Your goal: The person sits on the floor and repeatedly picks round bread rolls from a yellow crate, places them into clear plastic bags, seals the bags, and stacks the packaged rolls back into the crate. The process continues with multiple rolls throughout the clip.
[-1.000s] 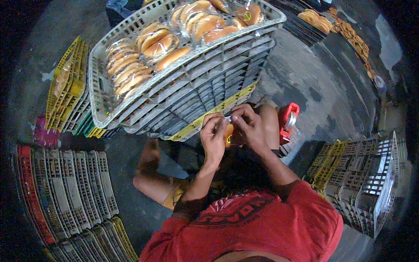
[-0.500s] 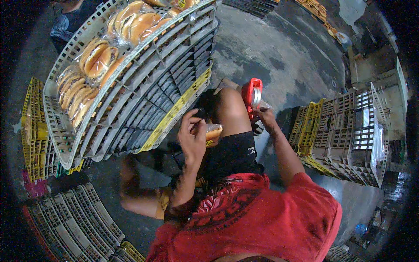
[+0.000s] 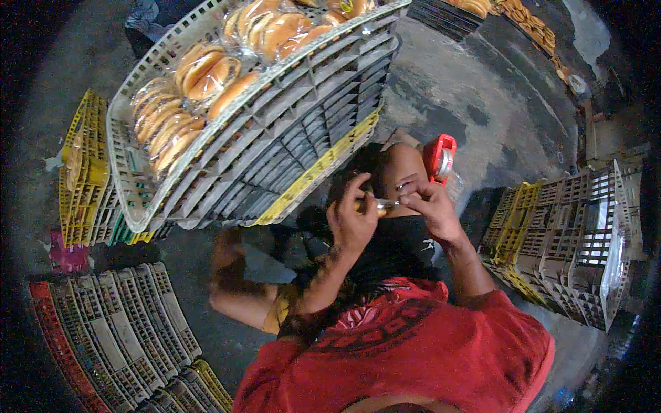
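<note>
Over my lap, my left hand (image 3: 353,219) is closed around a bun in a clear plastic bag (image 3: 383,205), mostly hidden by the fingers. My right hand (image 3: 432,210) meets it from the right, thumb and fingertips pinched at the bag's end. Whether a bit of tape is between those fingertips is too small to tell. A red tape dispenser (image 3: 441,157) with a pale roll sits beside my right knee, just beyond the right hand and untouched.
At the upper left, a stack of grey crates (image 3: 275,131) holds bagged buns (image 3: 206,72) in its top one. More crates (image 3: 551,241) stand at the right, and others (image 3: 117,330) lie at the lower left. Loose buns (image 3: 527,27) line the far right.
My right hand has left the tape dispenser and come left to the bag in my left hand. The view has shifted, so the crates appear further right.
</note>
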`<state>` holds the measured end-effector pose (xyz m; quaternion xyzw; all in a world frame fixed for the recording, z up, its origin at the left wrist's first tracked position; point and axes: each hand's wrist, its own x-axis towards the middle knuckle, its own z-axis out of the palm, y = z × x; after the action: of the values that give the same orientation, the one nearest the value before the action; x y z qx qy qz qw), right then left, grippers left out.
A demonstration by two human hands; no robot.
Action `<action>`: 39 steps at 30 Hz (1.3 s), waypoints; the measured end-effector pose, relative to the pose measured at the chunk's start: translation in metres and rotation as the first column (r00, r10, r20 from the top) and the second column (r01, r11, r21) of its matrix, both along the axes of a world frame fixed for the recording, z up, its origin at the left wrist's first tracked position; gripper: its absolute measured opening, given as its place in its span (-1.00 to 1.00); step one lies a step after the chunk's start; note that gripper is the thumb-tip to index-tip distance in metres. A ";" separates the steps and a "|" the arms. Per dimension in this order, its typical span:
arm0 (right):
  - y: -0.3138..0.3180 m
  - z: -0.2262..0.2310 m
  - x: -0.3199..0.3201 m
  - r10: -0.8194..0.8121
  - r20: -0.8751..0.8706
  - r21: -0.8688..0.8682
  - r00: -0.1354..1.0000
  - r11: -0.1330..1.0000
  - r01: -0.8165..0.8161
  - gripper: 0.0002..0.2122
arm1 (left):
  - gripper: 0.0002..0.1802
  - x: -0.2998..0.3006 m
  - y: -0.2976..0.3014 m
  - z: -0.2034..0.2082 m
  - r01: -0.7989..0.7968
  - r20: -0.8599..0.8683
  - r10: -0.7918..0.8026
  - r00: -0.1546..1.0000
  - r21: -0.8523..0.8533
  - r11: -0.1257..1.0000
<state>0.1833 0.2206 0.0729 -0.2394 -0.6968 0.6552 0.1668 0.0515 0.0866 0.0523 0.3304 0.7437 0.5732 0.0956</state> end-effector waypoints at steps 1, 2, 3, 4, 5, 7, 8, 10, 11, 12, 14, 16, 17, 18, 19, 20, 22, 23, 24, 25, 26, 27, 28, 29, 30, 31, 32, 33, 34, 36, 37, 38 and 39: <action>-0.007 -0.001 -0.011 -0.010 0.018 -0.034 1.000 0.999 0.010 -0.74 | -0.62 0.002 0.000 -0.001 0.026 0.109 -0.028 0.994 0.021 0.999; -0.011 -0.005 -0.021 -0.017 0.041 -0.068 0.999 0.997 0.019 -0.77 | -0.62 0.003 -0.001 0.012 -0.011 -0.017 0.012 1.000 0.013 1.000; -0.015 -0.007 -0.029 -0.022 0.065 -0.102 0.998 0.994 0.028 -0.78 | -0.63 0.001 -0.003 0.014 -0.019 -0.032 0.019 0.999 0.007 1.000; -0.018 -0.005 -0.029 -0.025 0.040 0.021 0.999 0.999 0.024 -0.76 | -0.64 0.000 -0.007 0.016 -0.027 -0.046 0.027 0.999 0.001 1.000; -0.024 -0.002 -0.031 -0.022 0.018 0.141 1.000 0.990 0.019 -0.74 | -0.65 -0.003 -0.012 0.016 -0.054 -0.060 0.054 0.997 -0.008 0.998; -0.023 0.008 -0.034 0.194 -0.101 0.462 0.976 0.878 -0.127 -0.69 | -0.67 -0.014 -0.022 0.012 -0.070 0.081 0.071 0.994 -0.015 0.997; -0.026 0.011 -0.035 0.245 -0.007 0.569 0.970 0.798 -0.198 -0.62 | -0.67 -0.021 -0.022 0.014 -0.068 0.151 0.062 0.987 0.039 0.997; -0.031 0.017 -0.038 0.231 -0.040 0.517 0.972 0.837 -0.178 -0.60 | -0.58 -0.033 -0.029 0.020 -0.003 0.343 -0.029 0.939 0.092 0.996; -0.029 0.021 -0.043 0.230 -0.062 0.499 0.971 0.850 -0.170 -0.59 | -0.53 -0.041 -0.034 0.027 0.133 0.320 -0.171 0.932 0.136 0.982; -0.026 0.027 -0.048 0.202 -0.105 0.460 0.974 0.878 -0.133 -0.58 | -0.49 -0.049 -0.041 0.033 0.268 0.288 -0.309 0.906 0.174 0.948; -0.020 0.033 -0.056 0.025 -0.001 0.462 1.000 0.887 -0.022 -0.58 | -0.29 -0.053 -0.055 0.041 0.385 0.342 -0.413 0.844 0.151 0.911; -0.025 0.052 -0.073 -0.123 0.015 0.488 0.992 0.867 0.100 -0.56 | -0.25 -0.048 -0.055 0.054 0.135 0.332 -0.148 0.931 0.064 0.989; -0.033 0.066 -0.079 -0.080 -0.058 0.517 0.995 0.850 0.098 -0.54 | -0.22 -0.047 -0.054 0.063 0.007 0.325 -0.014 0.946 0.021 1.000; -0.041 0.081 -0.082 -0.036 -0.134 0.545 0.990 0.832 0.104 -0.53 | -0.18 -0.047 -0.055 0.077 -0.146 0.301 0.110 0.947 0.101 0.984; -0.050 0.099 -0.087 0.011 -0.208 0.569 0.978 0.815 0.112 -0.51 | -0.18 -0.045 -0.058 0.094 -0.103 0.360 -0.024 0.933 0.329 0.939; -0.063 0.125 -0.097 0.185 -0.202 0.723 0.962 0.691 0.019 -0.43 | -0.18 -0.041 -0.067 0.112 -0.083 0.381 -0.153 0.912 0.536 0.840; -0.057 0.145 -0.120 0.244 -0.370 0.709 0.896 0.698 0.103 -0.39 | -0.23 -0.046 -0.080 0.151 0.111 0.188 -0.318 0.929 0.679 0.725; -0.053 0.159 -0.140 0.256 -0.453 0.627 0.854 0.772 0.101 -0.38 | -0.38 -0.066 -0.091 0.176 0.170 0.069 -0.249 0.966 0.555 0.814; -0.047 0.170 -0.160 0.257 -0.529 0.542 0.808 0.836 0.089 -0.36 | -0.51 -0.089 -0.102 0.197 0.198 -0.067 -0.188 0.980 0.417 0.887; -0.037 0.184 -0.185 0.212 -0.594 0.376 0.776 0.926 0.035 -0.36 | -0.63 -0.115 -0.105 0.215 0.218 -0.205 -0.162 0.965 0.293 0.931; -0.023 0.201 -0.213 0.320 -0.567 0.530 0.759 0.847 0.039 -0.38 | -0.74 -0.135 -0.103 0.243 0.058 -0.328 0.077 0.942 0.384 0.921; -0.007 0.216 -0.243 0.416 -0.522 0.668 0.744 0.743 0.053 -0.39 | -0.81 -0.167 -0.098 0.270 -0.005 -0.422 0.220 0.879 0.455 0.890; 0.010 0.224 -0.273 0.531 -0.378 0.781 0.759 0.623 -0.047 -0.39 | -0.81 -0.202 -0.083 0.286 -0.006 -0.443 0.236 0.865 0.463 0.887; 0.021 0.223 -0.304 0.626 -0.220 0.862 0.748 0.484 -0.151 -0.39 | -0.79 -0.236 -0.072 0.306 -0.016 -0.465 0.261 0.846 0.467 0.884; 0.026 0.212 -0.333 0.618 -0.053 0.901 0.784 0.368 -0.229 -0.39 | -0.75 -0.272 -0.053 0.316 -0.005 -0.464 0.167 0.870 0.331 0.944; 0.029 0.199 -0.356 0.577 0.119 0.914 0.808 0.255 -0.317 -0.38 | -0.71 -0.308 -0.027 0.308 0.018 -0.441 0.068 0.895 0.187 0.982; 0.021 0.198 -0.365 0.549 0.316 0.898 0.774 0.089 -0.430 -0.38 | -0.73 -0.335 -0.012 0.293 0.078 -0.420 -0.058 0.906 0.030 0.997; 0.016 0.197 -0.369 0.479 0.500 0.842 0.721 -0.075 -0.535 -0.37 | -0.68 -0.364 0.003 0.271 0.143 -0.379 -0.179 0.908 -0.121 0.982; 0.005 0.196 -0.379 0.504 0.487 0.837 0.713 -0.037 -0.546 -0.40 | -0.70 -0.412 0.007 0.238 0.100 -0.515 -0.337 0.788 -0.432 0.896; -0.003 0.188 -0.375 0.627 0.381 0.858 0.679 0.034 -0.513 -0.42 | -0.72 -0.462 0.003 0.173 -0.042 -0.454 -0.473 0.755 -0.754 0.656; 0.000 0.184 -0.371 0.631 0.392 0.838 0.669 0.054 -0.542 -0.43 | -0.71 -0.457 0.004 0.148 -0.047 -0.354 -0.415 0.838 -0.806 0.591; 0.026 0.177 -0.363 0.621 0.391 0.841 0.679 0.058 -0.538 -0.44 | -0.69 -0.432 0.038 0.142 -0.106 -0.399 -0.382 0.833 -0.794 0.598; 0.047 0.174 -0.357 0.616 0.381 0.850 0.690 0.060 -0.523 -0.45 | -0.66 -0.410 0.064 0.150 -0.177 -0.452 -0.342 0.824 -0.779 0.601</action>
<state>-0.1735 0.2681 0.2469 0.2198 -0.9620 0.1597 0.0280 -0.3590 0.1504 0.2019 0.4410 0.8951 0.0532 0.0377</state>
